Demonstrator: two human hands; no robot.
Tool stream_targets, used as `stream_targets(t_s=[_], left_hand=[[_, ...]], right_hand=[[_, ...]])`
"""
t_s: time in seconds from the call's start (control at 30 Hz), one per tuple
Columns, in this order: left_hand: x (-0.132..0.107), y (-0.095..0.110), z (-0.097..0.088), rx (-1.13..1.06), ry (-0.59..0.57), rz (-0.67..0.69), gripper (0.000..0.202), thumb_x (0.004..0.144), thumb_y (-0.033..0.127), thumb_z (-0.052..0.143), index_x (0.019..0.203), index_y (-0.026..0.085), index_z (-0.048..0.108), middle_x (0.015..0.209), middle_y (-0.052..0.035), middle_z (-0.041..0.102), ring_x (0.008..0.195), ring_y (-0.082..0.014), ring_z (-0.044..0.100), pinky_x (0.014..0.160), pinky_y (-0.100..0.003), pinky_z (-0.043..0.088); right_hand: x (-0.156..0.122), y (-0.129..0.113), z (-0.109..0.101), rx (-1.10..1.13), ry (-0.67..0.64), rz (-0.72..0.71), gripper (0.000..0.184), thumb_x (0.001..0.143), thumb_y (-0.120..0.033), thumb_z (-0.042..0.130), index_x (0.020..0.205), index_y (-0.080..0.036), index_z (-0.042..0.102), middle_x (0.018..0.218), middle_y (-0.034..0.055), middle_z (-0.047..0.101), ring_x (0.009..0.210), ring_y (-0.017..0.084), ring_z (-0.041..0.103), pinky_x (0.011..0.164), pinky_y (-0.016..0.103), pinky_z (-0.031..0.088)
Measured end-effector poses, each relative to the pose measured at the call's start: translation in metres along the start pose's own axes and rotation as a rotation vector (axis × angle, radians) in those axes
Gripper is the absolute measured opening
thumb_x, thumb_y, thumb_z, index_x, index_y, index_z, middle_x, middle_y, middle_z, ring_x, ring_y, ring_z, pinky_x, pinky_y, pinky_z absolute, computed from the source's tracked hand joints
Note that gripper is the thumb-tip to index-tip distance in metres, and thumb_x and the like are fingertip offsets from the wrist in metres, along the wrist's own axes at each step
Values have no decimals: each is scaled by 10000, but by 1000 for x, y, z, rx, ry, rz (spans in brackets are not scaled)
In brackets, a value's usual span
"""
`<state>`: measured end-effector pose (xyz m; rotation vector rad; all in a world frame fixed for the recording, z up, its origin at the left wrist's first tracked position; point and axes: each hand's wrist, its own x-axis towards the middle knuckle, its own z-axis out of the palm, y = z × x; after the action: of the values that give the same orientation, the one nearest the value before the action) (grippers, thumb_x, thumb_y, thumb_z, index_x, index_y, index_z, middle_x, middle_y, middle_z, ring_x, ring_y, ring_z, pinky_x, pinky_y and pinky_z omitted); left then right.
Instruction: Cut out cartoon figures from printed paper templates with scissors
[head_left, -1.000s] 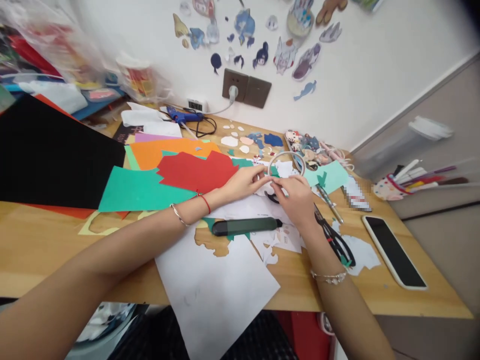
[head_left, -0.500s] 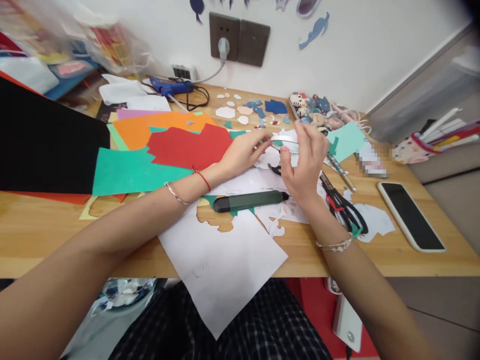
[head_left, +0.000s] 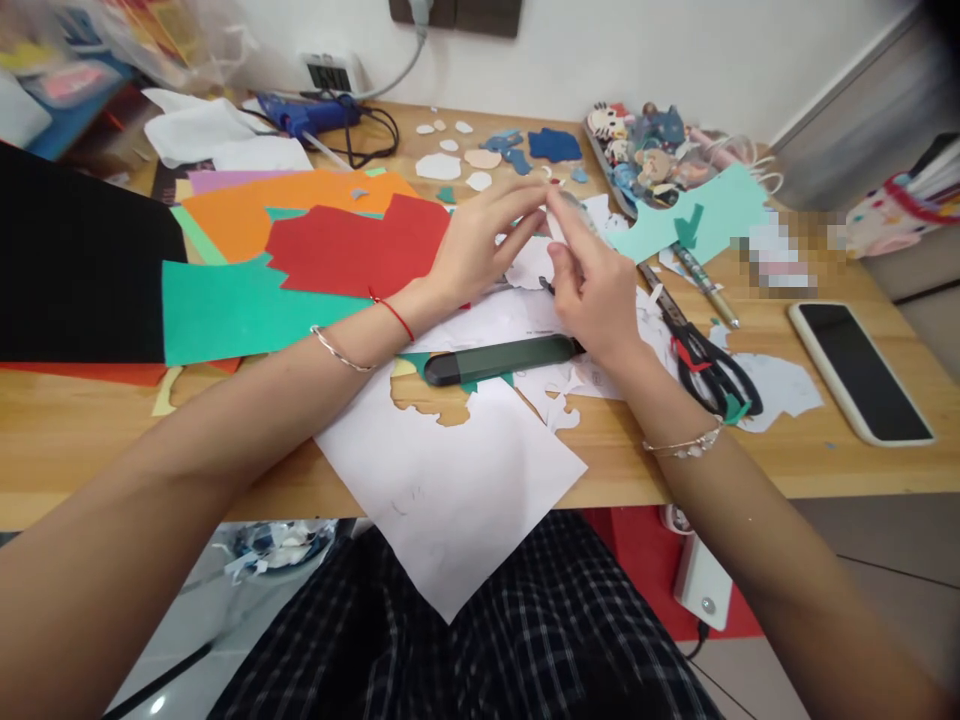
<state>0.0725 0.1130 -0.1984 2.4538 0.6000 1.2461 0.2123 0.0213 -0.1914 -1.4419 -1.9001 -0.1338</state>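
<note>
White wall at the back, wooden desk in front, pretty cluttered, with red paper and white paper spread about. Left hand is loosely curved toward the other, can't tell if it's gripping anything. Right hand seems to be pinching a white roll between thumb and finger, just above the papers. Guessing it's light, fairly stiff, maybe slick, so I'd hold it by the rim

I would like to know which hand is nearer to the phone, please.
Right. The right hand is left of the phone, with scissors between; the left hand is farther left, beyond the right.
</note>
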Motion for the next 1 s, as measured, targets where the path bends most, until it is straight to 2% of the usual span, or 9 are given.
stream_targets(t_s=[0.1, 0.23, 0.33, 0.43, 0.53, 0.63, 0.7, 0.87, 1.0], left_hand=[[0, 0, 0, 0, 9, 58, 300, 893, 336, 405, 1138, 248, 555, 1219, -43, 565, 1129, -143, 507, 740, -245, 532], [-1, 0, 0, 6, -25, 91, 301, 890, 349, 427, 1155, 267, 544, 1258, -9, 545, 1158, -132, 491, 877, -285, 498], [-1, 2, -1, 5, -57, 73, 342, 896, 360, 417, 1202, 230, 497, 1282, -12, 524, 1148, -131, 499, 825, -265, 524], [1, 2, -1, -63, -82, 19, 431, 886, 401, 387, 1269, 204, 403, 1326, 22, 471, 1199, -130, 455, 809, -252, 522], [1, 2, -2, -191, -108, -55, 525, 828, 469, 433, 1284, 214, 379, 1353, 38, 434, 1203, -164, 452, 802, -266, 519], [1, 3, -5, -317, -143, -132, 560, 784, 451, 541, 1285, 249, 393, 1397, -5, 389, 966, -147, 609, 750, -236, 538], [0, 3, -6, -375, -147, -162, 549, 784, 418, 566, 1280, 248, 405, 1405, -20, 378, 872, -123, 626, 725, -215, 541], [2, 1, -6, -510, -93, -218, 365, 889, 332, 444, 1227, 194, 443, 1330, -29, 461, 780, -86, 610, 574, -158, 543], [4, -2, -3, -506, -4, -247, 254, 914, 275, 402, 1131, 165, 475, 1178, -15, 546, 818, -89, 607, 545, -145, 546]], right_hand=[[1, 5, -1, 32, -26, 70, 420, 923, -242, 338, 1341, -232, 296, 1120, 44, 612, 886, 187, 628, 757, 294, 462], [2, 11, -1, 43, -45, 106, 434, 909, -226, 372, 1330, -217, 265, 959, 44, 665, 926, 196, 616, 791, 298, 454], [2, 14, -1, 38, -52, 87, 426, 907, -222, 377, 1321, -239, 277, 1119, 62, 620, 1056, 202, 566, 851, 310, 439], [3, 14, -1, 72, -97, 25, 459, 906, -219, 380, 1339, -284, 244, 1358, 42, 437, 1134, 190, 520, 891, 307, 430], [3, 14, -3, 107, -151, -47, 486, 903, -207, 384, 1356, -288, 230, 1432, 27, 325, 1170, 185, 493, 930, 309, 414], [2, 11, -7, 106, -192, -78, 460, 905, -238, 386, 1346, -291, 268, 1378, 40, 416, 1126, 210, 532, 899, 341, 443], [2, 10, -9, 105, -196, -105, 434, 907, -254, 381, 1331, -299, 299, 1315, 46, 491, 1103, 221, 548, 870, 359, 461], [2, 5, -10, 95, -125, -200, 396, 877, -240, 423, 1272, -213, 399, 1202, 80, 576, 1036, 223, 582, 854, 359, 462], [2, 2, -9, 61, -159, -175, 375, 889, -236, 421, 1261, -267, 396, 1263, 52, 530, 1046, 200, 566, 855, 334, 442]])
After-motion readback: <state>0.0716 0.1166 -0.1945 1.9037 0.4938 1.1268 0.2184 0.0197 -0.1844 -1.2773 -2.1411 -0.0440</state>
